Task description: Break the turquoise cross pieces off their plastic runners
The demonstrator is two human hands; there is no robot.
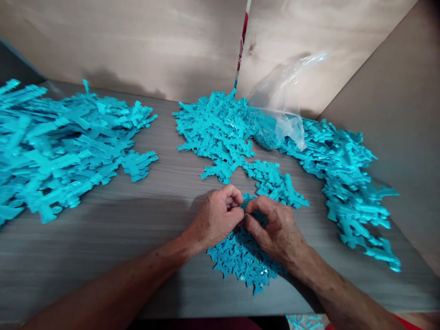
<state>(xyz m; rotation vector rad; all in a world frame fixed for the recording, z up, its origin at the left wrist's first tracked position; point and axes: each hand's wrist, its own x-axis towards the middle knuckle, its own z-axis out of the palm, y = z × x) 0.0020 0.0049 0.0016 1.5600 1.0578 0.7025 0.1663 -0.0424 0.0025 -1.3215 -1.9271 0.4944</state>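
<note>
Head view: left hand (220, 213) and right hand (277, 224) meet fingertip to fingertip over the near pile of small turquoise star-like pieces (242, 259), on the front part of the gray wood-grain table (137, 238). Both hands have fingers curled, thumb and index pinched close; can't tell what, if anything, is between the tips. Just beyond the hands, a small cluster of turquoise pieces (277, 183); behind it the middle heap of turquoise pieces (216, 126), by the back panel (137, 46). Clear plastic bag (280, 107) at that heap's right side, turquoise pieces in its lower part. Large heap of long flat turquoise pieces (65, 146) at left, another turquoise heap (350, 174) along the right side. More turquoise bits (305, 322) below the table's front edge.
</note>
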